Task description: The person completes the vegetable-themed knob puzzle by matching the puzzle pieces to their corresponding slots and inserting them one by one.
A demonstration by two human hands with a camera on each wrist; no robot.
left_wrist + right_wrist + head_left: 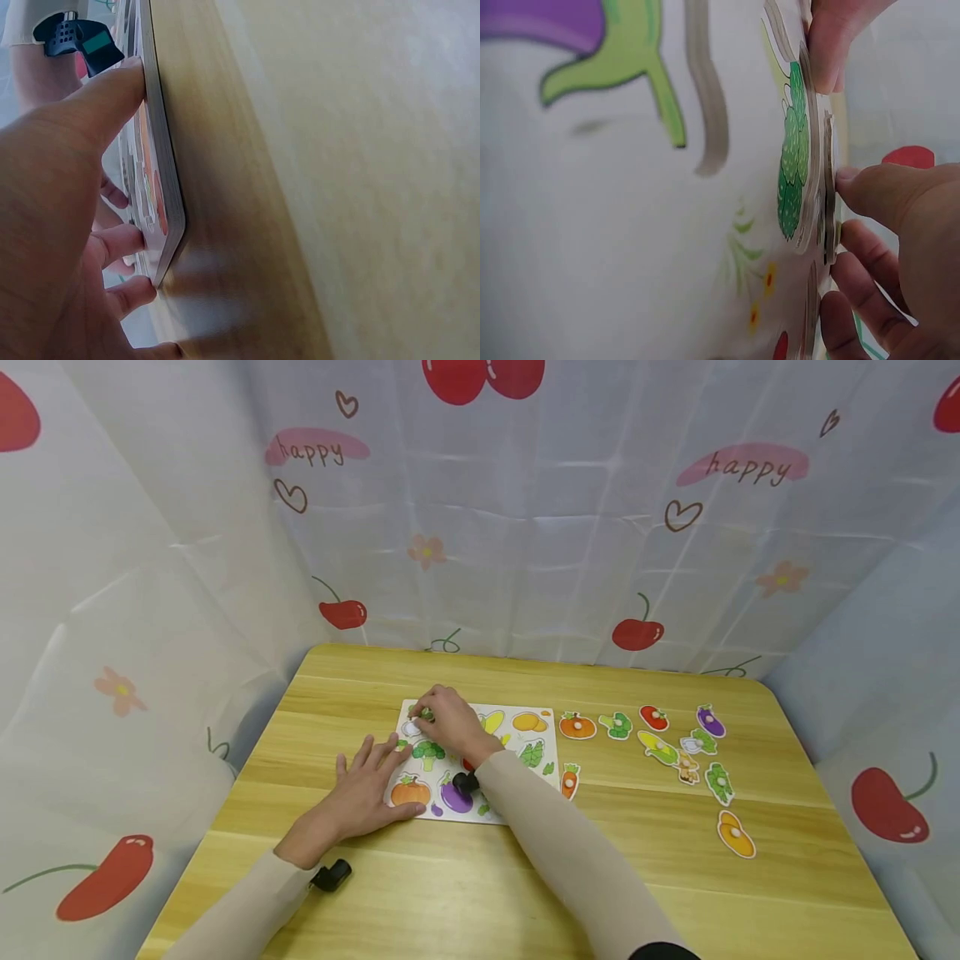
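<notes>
A white vegetable puzzle board point(540, 731) lies on the wooden table point(480, 877). My left hand point(367, 785) lies flat with spread fingers at the board's left edge, thumb against the board edge point(161, 150). My right hand point(448, 718) is at the board's upper left corner, fingers pinching a green leafy puzzle piece point(793, 169) and holding it against the board point(592, 247). In the head view that piece point(426, 713) barely shows under the fingers. Broccoli point(428, 751), pumpkin point(410, 792) and eggplant point(455, 796) pictures show on the board.
Several loose vegetable pieces lie on the table right of the board: a pumpkin point(577, 726), broccoli point(617, 724), tomato point(653, 717), eggplant point(709, 721), corn point(657, 747), carrot point(570, 779) and a yellow piece point(735, 834). Cherry-print curtains point(525, 527) enclose the table.
</notes>
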